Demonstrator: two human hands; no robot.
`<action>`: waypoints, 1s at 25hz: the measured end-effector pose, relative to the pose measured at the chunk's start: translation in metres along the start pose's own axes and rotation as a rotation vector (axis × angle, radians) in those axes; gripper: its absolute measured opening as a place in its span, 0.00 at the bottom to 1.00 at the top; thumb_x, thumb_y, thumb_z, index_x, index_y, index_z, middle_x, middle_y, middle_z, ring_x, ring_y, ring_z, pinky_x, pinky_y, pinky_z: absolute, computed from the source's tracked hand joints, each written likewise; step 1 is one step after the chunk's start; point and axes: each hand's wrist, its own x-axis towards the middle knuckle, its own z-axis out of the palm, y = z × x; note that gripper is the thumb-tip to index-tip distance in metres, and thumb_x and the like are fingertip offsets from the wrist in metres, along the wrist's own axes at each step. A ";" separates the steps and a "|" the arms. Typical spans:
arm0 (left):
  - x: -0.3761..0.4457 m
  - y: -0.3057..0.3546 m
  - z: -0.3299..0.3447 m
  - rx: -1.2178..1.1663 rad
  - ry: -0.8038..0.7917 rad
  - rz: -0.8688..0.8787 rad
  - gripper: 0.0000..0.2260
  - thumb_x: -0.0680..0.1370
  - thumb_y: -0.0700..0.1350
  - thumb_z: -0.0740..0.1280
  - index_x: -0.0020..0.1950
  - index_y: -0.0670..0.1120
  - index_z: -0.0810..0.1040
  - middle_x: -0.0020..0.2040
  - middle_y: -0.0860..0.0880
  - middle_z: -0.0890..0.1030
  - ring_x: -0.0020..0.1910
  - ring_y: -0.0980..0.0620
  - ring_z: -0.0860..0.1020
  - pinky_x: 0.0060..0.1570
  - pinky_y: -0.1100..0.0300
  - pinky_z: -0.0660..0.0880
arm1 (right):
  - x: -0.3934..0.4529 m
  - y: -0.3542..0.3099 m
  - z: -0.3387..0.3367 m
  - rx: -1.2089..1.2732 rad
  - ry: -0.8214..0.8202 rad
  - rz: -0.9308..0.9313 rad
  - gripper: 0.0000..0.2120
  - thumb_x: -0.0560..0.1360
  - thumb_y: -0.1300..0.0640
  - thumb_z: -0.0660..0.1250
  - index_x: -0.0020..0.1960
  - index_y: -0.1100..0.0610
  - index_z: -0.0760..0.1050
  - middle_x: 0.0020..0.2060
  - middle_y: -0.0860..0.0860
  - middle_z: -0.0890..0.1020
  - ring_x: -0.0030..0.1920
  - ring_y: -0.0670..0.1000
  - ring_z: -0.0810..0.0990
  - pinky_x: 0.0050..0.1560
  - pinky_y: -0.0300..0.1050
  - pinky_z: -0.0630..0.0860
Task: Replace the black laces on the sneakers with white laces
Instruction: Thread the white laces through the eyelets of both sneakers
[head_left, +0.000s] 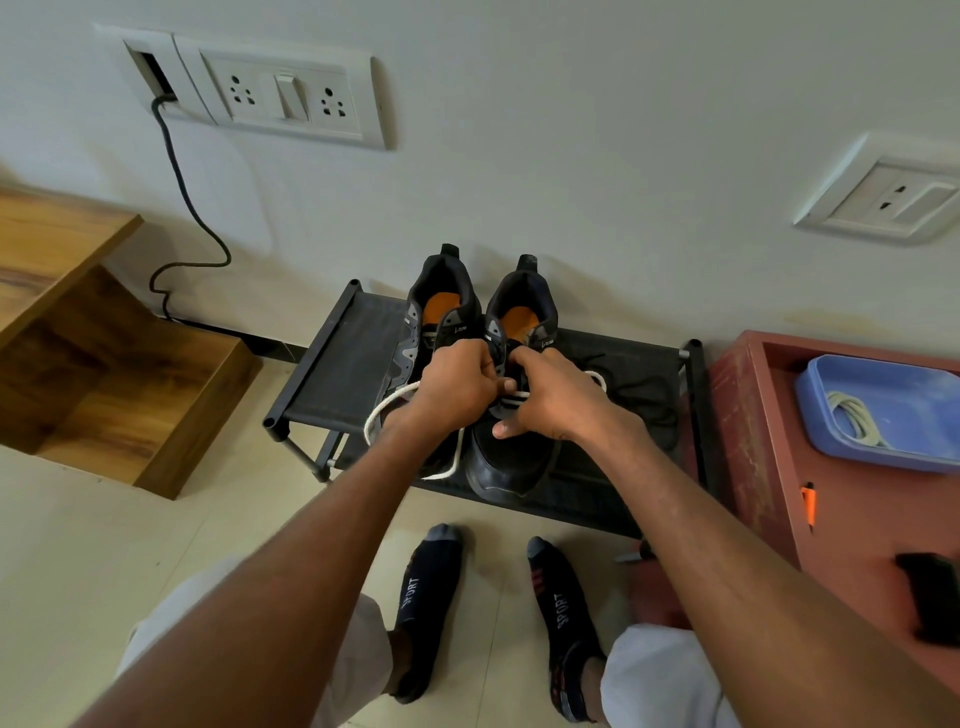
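Two black sneakers with orange insoles stand side by side on a black shoe rack (343, 358), heels toward the wall. Both my hands work over the right sneaker (511, 457). My left hand (457, 384) pinches a white lace (384, 410) at the eyelets, and a loop of that lace hangs over the left sneaker (441, 296). My right hand (550, 400) curls its fingers at the same eyelets, and white lace bars show between the two hands. A loose black lace (644, 389) lies on the rack to the right.
A red cabinet (748, 415) on the right carries a blue tray (883, 374) with a coiled white lace inside, an orange pen and a black object. A wooden shelf unit (104, 374) stands left. My socked feet rest on the tiled floor below the rack.
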 end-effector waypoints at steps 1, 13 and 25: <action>0.001 -0.001 0.001 -0.007 0.017 -0.005 0.10 0.79 0.45 0.74 0.43 0.47 0.75 0.38 0.51 0.78 0.38 0.53 0.76 0.35 0.62 0.68 | 0.000 0.000 0.000 -0.005 0.003 0.000 0.46 0.66 0.44 0.84 0.77 0.46 0.64 0.70 0.53 0.71 0.67 0.58 0.76 0.60 0.57 0.78; 0.003 0.020 -0.052 -0.248 0.318 0.132 0.15 0.81 0.55 0.70 0.49 0.44 0.76 0.35 0.52 0.79 0.32 0.54 0.76 0.38 0.57 0.76 | -0.006 -0.001 -0.003 -0.119 0.001 0.004 0.48 0.68 0.41 0.82 0.79 0.45 0.61 0.74 0.54 0.69 0.72 0.63 0.73 0.70 0.71 0.67; -0.003 0.026 -0.050 -0.745 0.119 0.201 0.10 0.85 0.43 0.65 0.44 0.44 0.73 0.41 0.44 0.83 0.42 0.45 0.84 0.46 0.49 0.81 | -0.004 -0.001 -0.003 -0.160 0.012 0.028 0.49 0.67 0.38 0.82 0.80 0.44 0.60 0.76 0.56 0.68 0.74 0.64 0.68 0.71 0.71 0.66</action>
